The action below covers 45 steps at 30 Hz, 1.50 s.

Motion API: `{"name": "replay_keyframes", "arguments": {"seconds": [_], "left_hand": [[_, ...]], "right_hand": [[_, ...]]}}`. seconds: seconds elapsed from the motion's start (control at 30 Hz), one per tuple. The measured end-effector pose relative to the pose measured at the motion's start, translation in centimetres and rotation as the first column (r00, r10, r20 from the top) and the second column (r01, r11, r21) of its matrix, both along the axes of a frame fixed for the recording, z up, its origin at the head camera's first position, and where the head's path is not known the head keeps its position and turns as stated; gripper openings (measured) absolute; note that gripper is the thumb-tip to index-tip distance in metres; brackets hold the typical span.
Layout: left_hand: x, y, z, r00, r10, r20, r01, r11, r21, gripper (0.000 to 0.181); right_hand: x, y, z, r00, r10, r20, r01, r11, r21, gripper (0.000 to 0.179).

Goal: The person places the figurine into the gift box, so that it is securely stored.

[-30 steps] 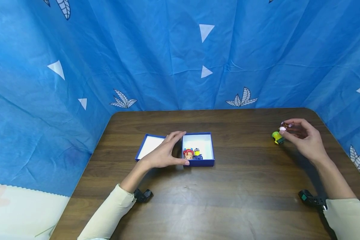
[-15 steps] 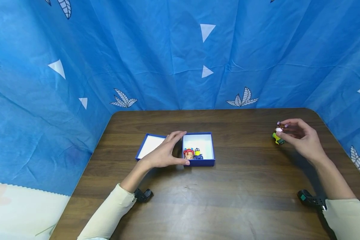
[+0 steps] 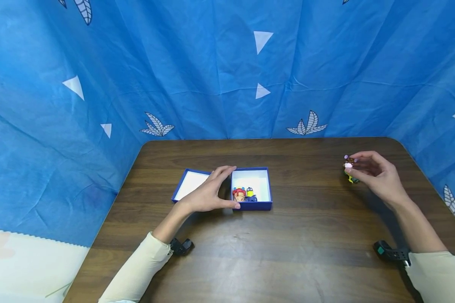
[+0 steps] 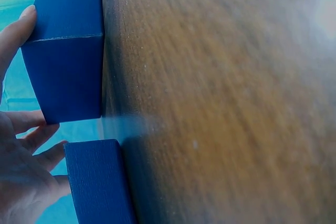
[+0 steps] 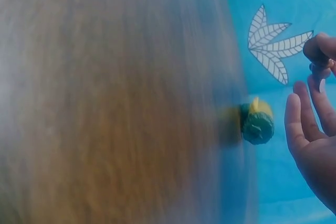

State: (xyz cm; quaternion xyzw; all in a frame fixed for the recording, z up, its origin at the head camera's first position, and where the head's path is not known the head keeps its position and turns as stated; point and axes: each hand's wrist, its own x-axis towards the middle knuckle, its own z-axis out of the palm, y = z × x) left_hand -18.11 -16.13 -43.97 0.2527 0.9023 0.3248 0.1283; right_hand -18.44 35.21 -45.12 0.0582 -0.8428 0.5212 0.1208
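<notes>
Blue curtain (image 3: 197,63) behind blue box (image 3: 255,206). Wooden table (image 3: 307,240) under box. Right hand (image 3: 383,179) well right of box, thumb and fingertips pinching brown-white figure (image 3: 349,164). Left hand (image 3: 206,195) at box's left end, thumb and fingers wide apart, gripping it. Lid (image 3: 188,184) left of box, white inside up. Red figure (image 3: 239,194), yellow-blue figure (image 3: 251,195) side by side in box. Green-yellow figure (image 5: 258,124) well right of box.

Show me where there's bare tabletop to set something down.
The brown wooden tabletop is bare between the square blue box and the right hand, widening in front. A narrower bare strip lies behind the box. Crowded: around the left hand, box and white-lined blue lid, and where the right hand holds a small brown figurine near a green-and-yellow toy.
</notes>
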Motion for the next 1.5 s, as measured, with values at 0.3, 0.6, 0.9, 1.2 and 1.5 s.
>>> {"name": "replay_keyframes", "arguments": {"seconds": [0.3,0.6,0.9,1.2,1.5], "left_hand": [[0.0,0.0,-0.1,1.0,-0.003,0.004,0.003,1.0,0.004,0.118],[0.0,0.0,-0.1,1.0,-0.003,0.0,0.003,1.0,0.002,0.117],[0.0,0.0,0.0,1.0,0.001,0.001,-0.001,1.0,-0.004,0.117],[0.1,0.0,0.1,1.0,-0.002,-0.005,0.002,1.0,-0.005,0.117],[0.0,0.0,0.1,1.0,0.001,-0.003,-0.001,1.0,0.003,0.118]], "right_hand": [[0.2,-1.3,0.7,0.998,0.052,0.024,-0.054,0.996,0.068,0.045],[0.3,-2.9,1.3,0.996,0.093,-0.012,-0.091,0.991,0.101,0.043],[0.3,-3.8,1.3,0.991,0.13,-0.012,-0.128,0.987,0.099,0.041],[0.2,-4.6,1.6,0.985,0.172,-0.031,-0.168,0.982,0.09,0.04],[0.3,-5.7,1.6,0.976,0.218,-0.03,-0.214,0.971,0.103,0.04]]}}
